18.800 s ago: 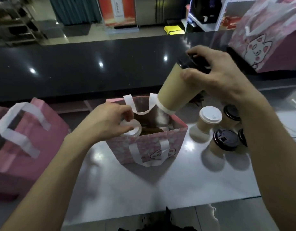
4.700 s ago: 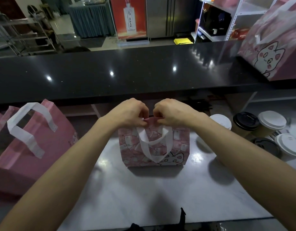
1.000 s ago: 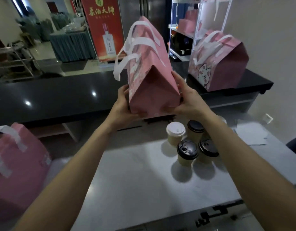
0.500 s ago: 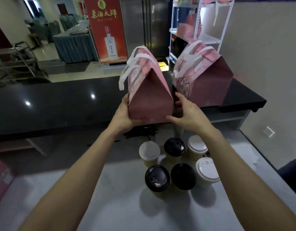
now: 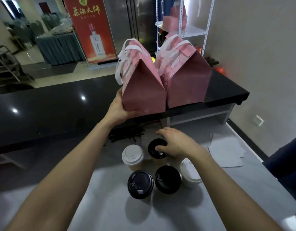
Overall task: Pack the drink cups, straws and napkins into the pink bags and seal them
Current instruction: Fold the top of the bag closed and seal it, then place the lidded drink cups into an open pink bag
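We note the left hand (image 5: 118, 108) gripping the lower left corner of a sealed pink bag (image 5: 142, 84) standing on the black surface (image 5: 60, 104), just beside a second bag (image 5: 185, 77). The right hand (image 5: 175, 144), fingers (image 5: 160, 148) loosely curled, rests on a black-lidded cup (image 5: 156, 150) among five cups.

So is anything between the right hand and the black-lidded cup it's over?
Nothing visible. The right hand is already at the black-lidded cup, its fingers over the lid. The left hand holds the sealed pink bag on the black counter.
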